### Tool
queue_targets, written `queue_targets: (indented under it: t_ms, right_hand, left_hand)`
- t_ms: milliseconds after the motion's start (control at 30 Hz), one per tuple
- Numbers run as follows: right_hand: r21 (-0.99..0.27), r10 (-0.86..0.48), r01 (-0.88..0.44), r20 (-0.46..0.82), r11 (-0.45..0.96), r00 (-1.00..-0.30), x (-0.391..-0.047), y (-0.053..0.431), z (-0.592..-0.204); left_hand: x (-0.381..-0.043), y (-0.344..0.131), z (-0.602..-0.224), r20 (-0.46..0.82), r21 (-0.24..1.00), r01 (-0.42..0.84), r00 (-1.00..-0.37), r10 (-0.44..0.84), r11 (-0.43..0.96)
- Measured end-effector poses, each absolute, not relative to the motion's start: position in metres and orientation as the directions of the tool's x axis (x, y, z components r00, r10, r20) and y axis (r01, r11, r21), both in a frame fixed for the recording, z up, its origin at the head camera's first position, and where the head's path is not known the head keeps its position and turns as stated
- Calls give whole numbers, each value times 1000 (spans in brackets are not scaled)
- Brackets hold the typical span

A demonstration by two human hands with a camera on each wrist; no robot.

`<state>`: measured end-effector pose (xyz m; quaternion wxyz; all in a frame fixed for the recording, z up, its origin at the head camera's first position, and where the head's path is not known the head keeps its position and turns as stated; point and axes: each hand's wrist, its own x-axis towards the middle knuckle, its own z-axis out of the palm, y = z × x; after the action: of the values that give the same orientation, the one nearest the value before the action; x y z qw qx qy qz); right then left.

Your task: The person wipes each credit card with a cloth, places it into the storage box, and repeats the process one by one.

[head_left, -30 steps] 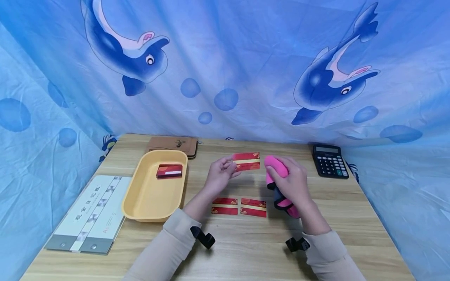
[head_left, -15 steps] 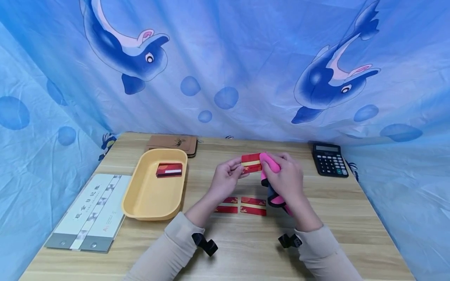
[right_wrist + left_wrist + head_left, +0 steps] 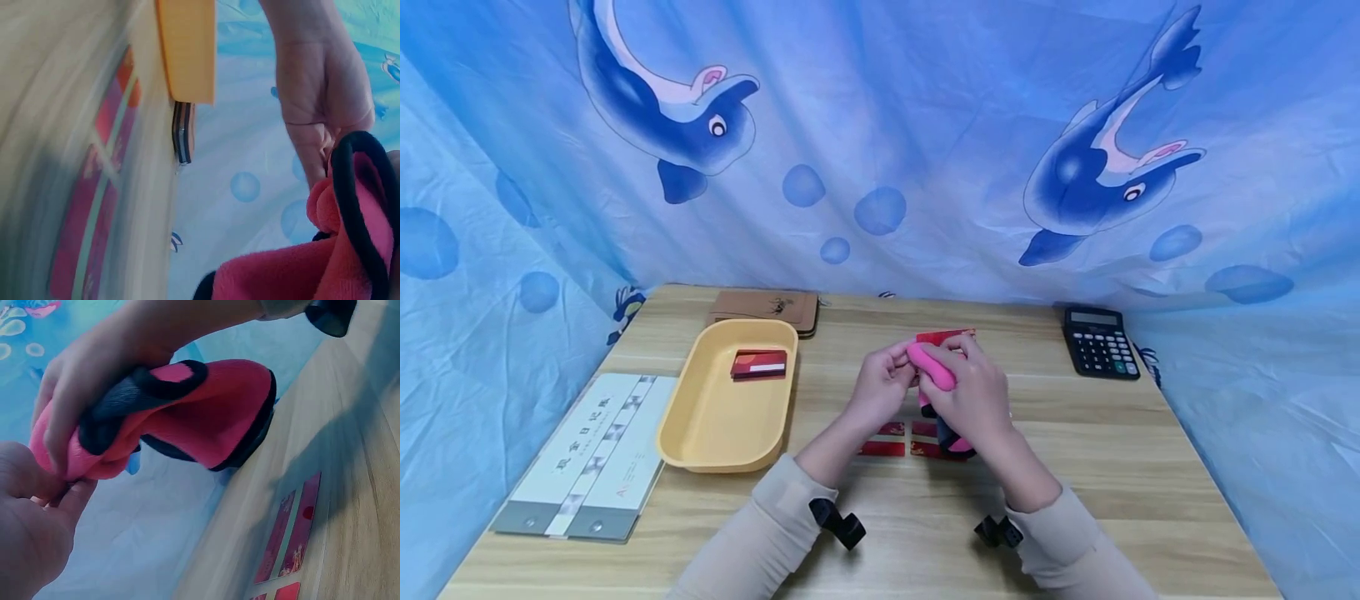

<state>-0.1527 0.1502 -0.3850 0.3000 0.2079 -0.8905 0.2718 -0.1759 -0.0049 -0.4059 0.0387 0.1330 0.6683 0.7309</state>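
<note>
My left hand pinches a red card with a gold stripe, raised above the table. A pink cloth with dark trim is gripped in my right hand. The cloth overlaps the card in the head view, leaving only its top edge showing. In the left wrist view the bunched cloth sits right at the left fingertips, its loose part hanging out. Below the hands, two similar red cards lie side by side on the wood: a left card and a right card, both partly covered in the head view.
To the left stands a yellow tray with several stacked red cards inside. Beside it lies a white and grey ledger. A brown wallet lies behind the tray. At the back right is a black calculator.
My right hand has moved left with the cloth, from beside the held card to over it, reaching the left fingertips. My left hand shifted slightly right, still holding the card.
</note>
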Motion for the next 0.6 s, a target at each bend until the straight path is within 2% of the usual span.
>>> queue_targets:
  t_ms: [167,267,600]
  right_hand:
    - [-294,-218,-533,680,793,-700,-148,159,-389]
    - [-286,-188,-509,697,812,-692,-150,169,-390]
    - [-408,-11,-379,668,830,-744,-164,195,-379]
  left_hand:
    - [-177,-9,-403,107,971,53,-968,226,-233]
    - [-175,-13,-399,96,964,36,-971,217,-264]
    - [-169,-21,-394,94,977,41,-963,251,-210]
